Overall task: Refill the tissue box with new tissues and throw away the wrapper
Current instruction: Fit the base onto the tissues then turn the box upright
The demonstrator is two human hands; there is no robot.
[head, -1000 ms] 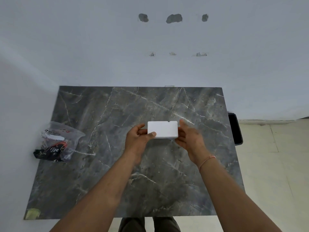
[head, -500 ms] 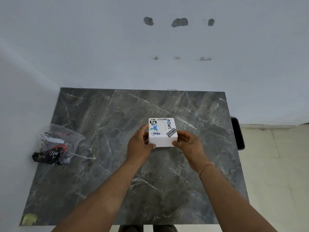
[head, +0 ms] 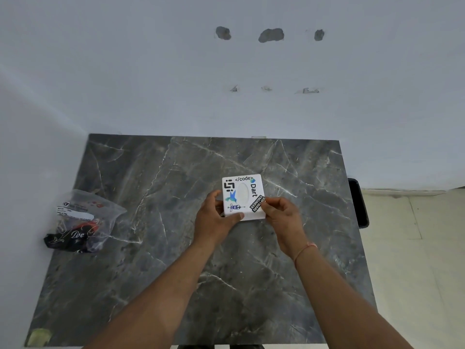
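Observation:
A small white tissue box [head: 243, 196] with stickers and an oval opening on its top face is in the middle of the grey marble table [head: 156, 260]. My left hand [head: 216, 220] grips its left and near side, thumb along the front edge. My right hand [head: 281, 215] pinches its right near corner. The sticker face points up at me. A crumpled clear and black plastic wrapper [head: 80, 224] lies at the table's left edge, apart from both hands.
A black bin [head: 358, 202] stands on the floor just past the table's right edge. White walls close the far and left sides. A small yellowish scrap [head: 39, 336] sits at the near left corner. Tiled floor lies to the right.
The box has been turned from showing a plain white side to showing its sticker top with the oval opening. Both hands shifted their grip but stayed on the box.

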